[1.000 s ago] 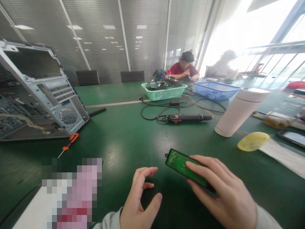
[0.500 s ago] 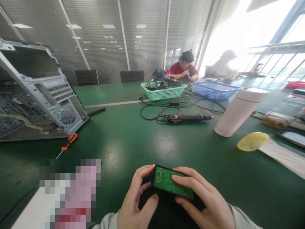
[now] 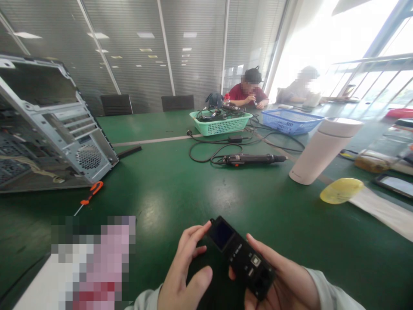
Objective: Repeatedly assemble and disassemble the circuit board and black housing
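A slim black electronic device (image 3: 240, 254) is tilted above the table near its front edge. Its upward face has a small dark screen at the far-left end and sockets at the near end, one a square USB-type port. My right hand (image 3: 284, 275) grips the near end, fingers wrapped round its side and underside. At the far-left corner, my left hand (image 3: 189, 262) touches or nearly touches the device with its index fingertip. The left thumb is spread well apart, and that hand does not grip it. The device's underside is hidden.
Left: an opened computer case (image 3: 74, 129), an orange-handled screwdriver (image 3: 92, 193). Ahead: a corded electric screwdriver (image 3: 254, 159), a green basket (image 3: 222, 127) of cables, a blue basket (image 3: 290, 122). Right: a pale tumbler (image 3: 324, 150), a yellow oval object (image 3: 342, 190). Two people sit beyond.
The device has turned over, from its green circuit-board side to its black face with the screen. My right hand now grips its near end from the side; the left thumb and fingers stay apart.
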Available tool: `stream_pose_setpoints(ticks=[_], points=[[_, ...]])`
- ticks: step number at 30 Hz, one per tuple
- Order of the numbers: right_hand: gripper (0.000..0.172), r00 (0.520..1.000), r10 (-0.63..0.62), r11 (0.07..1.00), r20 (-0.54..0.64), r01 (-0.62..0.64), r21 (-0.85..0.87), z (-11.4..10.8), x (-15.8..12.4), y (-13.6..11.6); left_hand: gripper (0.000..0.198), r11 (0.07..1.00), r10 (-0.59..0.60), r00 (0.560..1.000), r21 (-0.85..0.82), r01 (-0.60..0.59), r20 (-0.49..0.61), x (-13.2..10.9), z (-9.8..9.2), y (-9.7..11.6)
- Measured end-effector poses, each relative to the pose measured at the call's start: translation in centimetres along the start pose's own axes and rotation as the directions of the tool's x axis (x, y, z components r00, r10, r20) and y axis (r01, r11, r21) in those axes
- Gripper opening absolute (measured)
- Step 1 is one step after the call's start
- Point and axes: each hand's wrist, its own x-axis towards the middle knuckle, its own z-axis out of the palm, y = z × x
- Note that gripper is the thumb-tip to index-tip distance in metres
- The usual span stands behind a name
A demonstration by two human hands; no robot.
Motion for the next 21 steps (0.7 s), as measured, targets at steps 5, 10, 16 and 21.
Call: stream_pose_setpoints(ticks=[5,10,16,21], points=[[0.082,0.998,0.048,0.999,0.048,-0.048,0.001,-0.6,0.1,-0.1,0.052,1.000,-0.001,0.999,0.020,0.001,0.036,0.1,-0.1,0.0],[0.058,0.997,-0.033,0.997,-0.067,0.029,-0.070,-0.3,0.5,-0.3,0.047,0.999,-0.028,0.997,-0.030,0.030,0.067,0.2,-0.2,0.6],[0.042,0.762,-0.614,0.656,-0.205,0.349,-0.669,-0.1,-0.4,-0.3,0.043,0.997,-0.032,0.998,-0.063,0.035,0.046,-0.2,0.0,0.8],[0.027,0.464,-0.830,-0.179,0.309,0.303,-0.936,-1.4,-0.4,-0.2,0.053,0.988,0.089,0.996,0.126,-0.089,0.009,-0.4,0.0,1.2]])
